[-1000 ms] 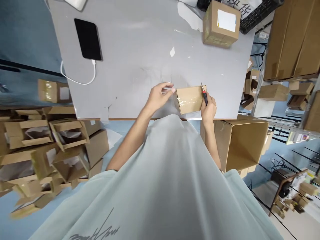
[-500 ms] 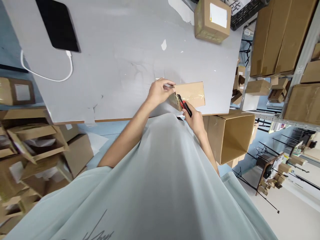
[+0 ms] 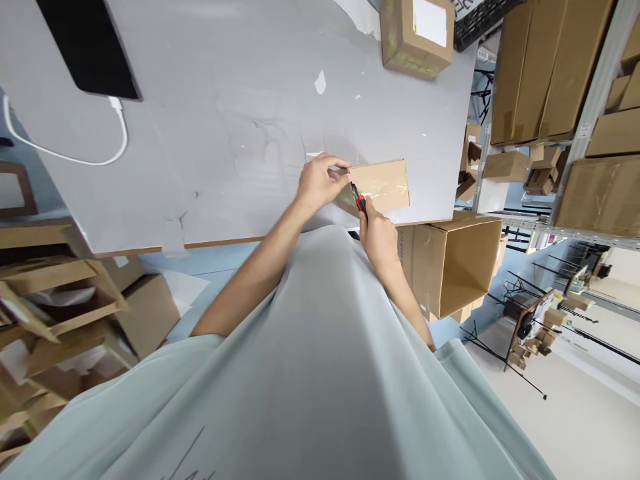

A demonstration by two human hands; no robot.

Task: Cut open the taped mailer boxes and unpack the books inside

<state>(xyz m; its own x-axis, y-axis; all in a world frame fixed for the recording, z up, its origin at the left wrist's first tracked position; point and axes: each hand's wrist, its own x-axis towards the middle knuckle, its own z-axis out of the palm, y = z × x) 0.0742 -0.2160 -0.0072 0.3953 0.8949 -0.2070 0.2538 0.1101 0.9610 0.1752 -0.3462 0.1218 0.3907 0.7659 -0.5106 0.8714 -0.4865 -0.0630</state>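
Note:
A small brown cardboard box (image 3: 383, 185) with shiny clear tape lies near the front edge of the grey table (image 3: 240, 180). At its left end, my left hand (image 3: 320, 181) grips the upper corner between thumb and fingers. My right hand (image 3: 379, 240) is closed around a red and black box cutter (image 3: 361, 200), whose tip touches the box's left end close to my left fingertips. Whether the blade is in the cardboard or tape is too small to tell.
A taped box with a white label (image 3: 417, 37) sits at the table's back right. A black phone (image 3: 93, 47) with a white cable lies back left. An open carton (image 3: 465, 267) stands below the right edge; more cartons (image 3: 150, 313) are at left.
My right hand has shifted slightly left and turned, and the cutter now stands steeper at the box's end. My left hand keeps its grip. The whole view has tilted a little.

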